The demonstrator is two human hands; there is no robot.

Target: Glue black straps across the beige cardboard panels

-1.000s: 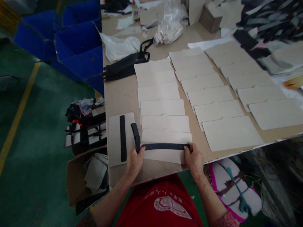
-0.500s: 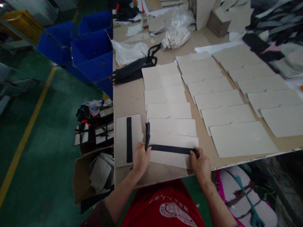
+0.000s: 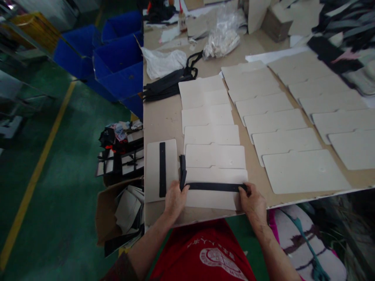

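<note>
Black strap (image 3: 215, 187) stretched flat across pale card panel (image 3: 213, 200) at table (image 3: 159, 121) near edge, left hand (image 3: 175, 200) pinching its bent end, right hand (image 3: 253, 201) pinching the other, seemingly keeping it taut and straight.

Dim, underexposed head view, soft throughout.
Diffuse light, source out of view: the pale boards (image 3: 304, 171) are the brightest patch, with no glare and barely any shadows on the table (image 3: 161, 117). Detail in the black strap (image 3: 215, 187) crushes to flat black. The green floor (image 3: 58, 187) is murky. Right edge and lower-right corner are smeared, and wide-angle distortion skews the table edges.
</note>
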